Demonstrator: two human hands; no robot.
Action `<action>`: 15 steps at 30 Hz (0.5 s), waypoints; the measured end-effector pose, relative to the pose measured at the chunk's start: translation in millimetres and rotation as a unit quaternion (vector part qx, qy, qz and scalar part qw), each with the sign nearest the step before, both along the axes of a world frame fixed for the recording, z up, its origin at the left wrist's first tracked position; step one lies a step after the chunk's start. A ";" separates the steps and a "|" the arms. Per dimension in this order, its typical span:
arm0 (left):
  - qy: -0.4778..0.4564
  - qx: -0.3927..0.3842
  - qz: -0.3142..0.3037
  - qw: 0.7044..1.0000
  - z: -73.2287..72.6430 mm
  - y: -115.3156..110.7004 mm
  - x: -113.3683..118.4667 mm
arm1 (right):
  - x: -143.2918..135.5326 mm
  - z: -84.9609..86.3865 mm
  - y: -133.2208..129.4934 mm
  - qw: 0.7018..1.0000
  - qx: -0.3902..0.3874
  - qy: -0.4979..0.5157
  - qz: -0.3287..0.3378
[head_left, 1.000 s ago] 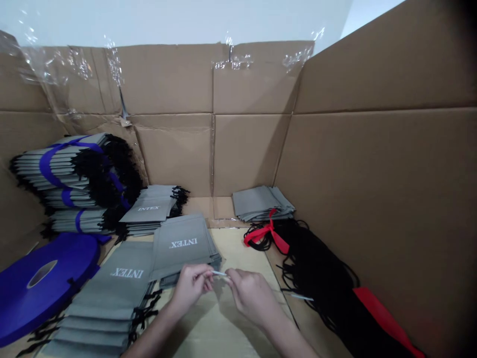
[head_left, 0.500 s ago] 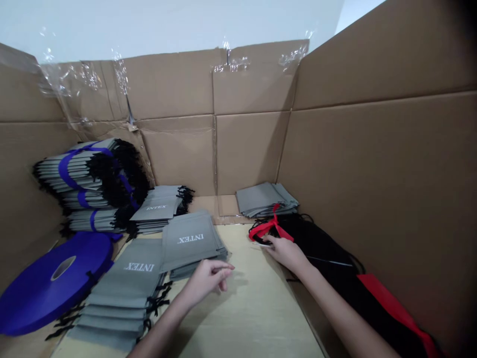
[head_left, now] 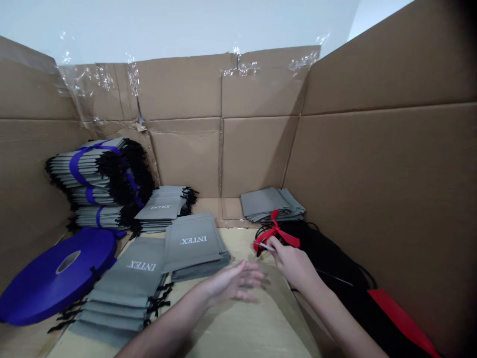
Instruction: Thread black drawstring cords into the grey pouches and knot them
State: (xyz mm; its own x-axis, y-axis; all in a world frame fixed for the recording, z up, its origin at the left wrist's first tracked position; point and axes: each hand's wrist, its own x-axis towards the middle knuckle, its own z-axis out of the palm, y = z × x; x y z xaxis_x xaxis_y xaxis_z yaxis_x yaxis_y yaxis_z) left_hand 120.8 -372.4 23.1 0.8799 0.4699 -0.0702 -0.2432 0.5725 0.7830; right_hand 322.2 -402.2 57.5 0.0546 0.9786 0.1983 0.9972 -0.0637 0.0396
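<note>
My left hand is over the pale board, fingers spread and slightly blurred, holding nothing. My right hand is closed on a thin whitish tool, at the red ribbon tied round a bundle of black cords. Left of my left hand lies a pile of grey pouches printed INTEX. Nearer the front, more grey pouches overlap in a row, their black cord ends sticking out.
A blue ribbon roll lies at the left. Behind it, grey pouch bundles are tied with blue ribbon. Two more grey piles, one left of centre and one at the right, stand near the cardboard walls.
My left hand has moved right and its fingers have spread. My right hand has shifted slightly, with the thin tool now showing more clearly. The whole view has shifted a little.
</note>
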 end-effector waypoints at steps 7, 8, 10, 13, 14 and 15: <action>-0.032 -0.248 0.081 0.965 14.4 24.6 31.8 | -24.0 -16.1 -40.1 0.988 0.090 -0.041 0.122; -0.038 -0.248 0.093 0.963 14.7 26.4 27.3 | -25.4 -19.1 -43.8 0.986 0.101 -0.036 0.127; -0.053 -0.240 0.113 0.963 15.1 29.2 13.4 | -29.0 -23.4 -49.8 0.982 0.118 -0.025 0.147; -0.076 -0.217 0.162 0.960 15.9 32.7 -10.8 | -37.8 -26.8 -54.0 0.970 0.141 -0.014 0.198; -0.080 -0.206 0.181 0.958 15.7 33.8 -17.7 | -41.4 -27.9 -54.0 0.966 0.145 -0.011 0.215; -0.081 -0.195 0.199 0.957 15.1 34.8 -23.6 | -45.2 -29.3 -53.2 0.962 0.148 -0.009 0.229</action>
